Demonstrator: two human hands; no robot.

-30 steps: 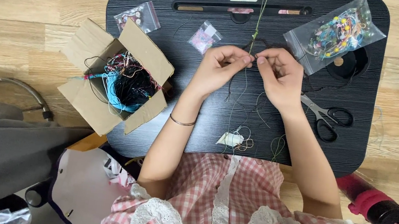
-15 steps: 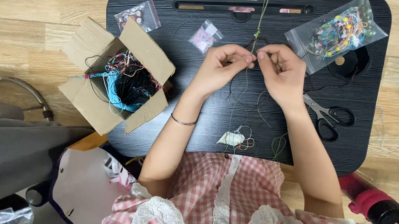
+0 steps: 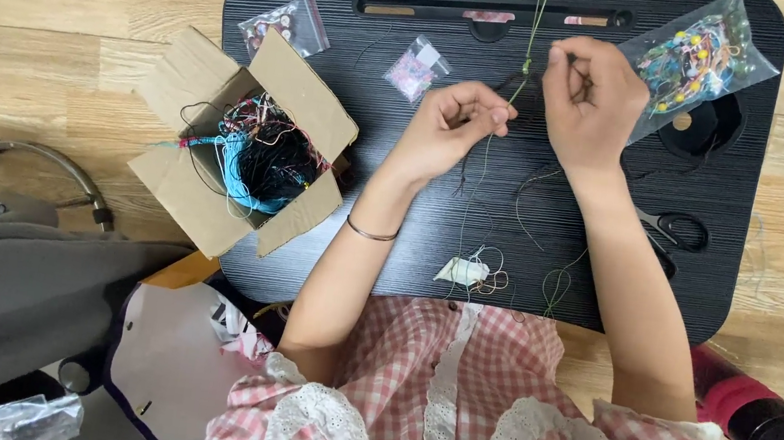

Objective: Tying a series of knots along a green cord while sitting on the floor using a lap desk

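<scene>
Pale wood-plank floor under a black ribbed lap desk (image 3: pixel 338 173) with rounded corners.

Left hand (image 3: pixel 450 127) pinched shut on a thin green cord (image 3: pixel 535 27) near mid-desk; right hand (image 3: pixel 594 100) closed on the same cord higher up, at a small knot, with the cord running taut to the desk's far edge.

Open brown cardboard box (image 3: pixel 222 132) of tangled threads hanging over the desk's left edge. Clear plastic bag of coloured beads (image 3: pixel 701 59) touching the right hand at the far right corner. Black-handled scissors (image 3: pixel 673 232) by the right edge.

Bare desk between wrists and near edge, apart from a small white thread card (image 3: pixel 466 272).

Compared with a second ago: hands drawn apart, right one raised toward the far edge, left one lower.
</scene>
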